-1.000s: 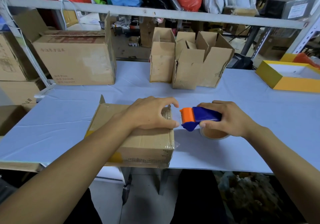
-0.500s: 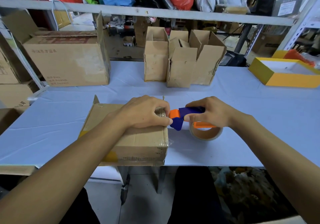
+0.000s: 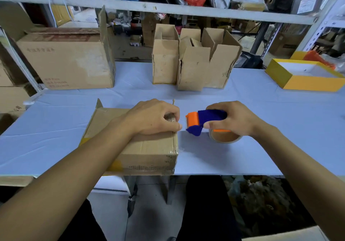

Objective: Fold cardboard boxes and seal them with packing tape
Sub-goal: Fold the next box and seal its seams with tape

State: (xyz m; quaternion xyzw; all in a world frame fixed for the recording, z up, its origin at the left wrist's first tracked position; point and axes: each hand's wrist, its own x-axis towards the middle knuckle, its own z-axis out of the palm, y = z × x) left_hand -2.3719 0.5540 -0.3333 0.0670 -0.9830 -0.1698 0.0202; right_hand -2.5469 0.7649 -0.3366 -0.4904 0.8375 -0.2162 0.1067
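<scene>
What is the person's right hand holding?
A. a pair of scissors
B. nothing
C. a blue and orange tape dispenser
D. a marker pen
C: the right hand grips a blue and orange tape dispenser beside the box.

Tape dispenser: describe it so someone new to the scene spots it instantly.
On the pale blue table, look just right of the closed cardboard box at the front edge. The tape dispenser is gripped in the right hand: the only blue-and-orange thing there, with a brown tape roll beneath.
</scene>
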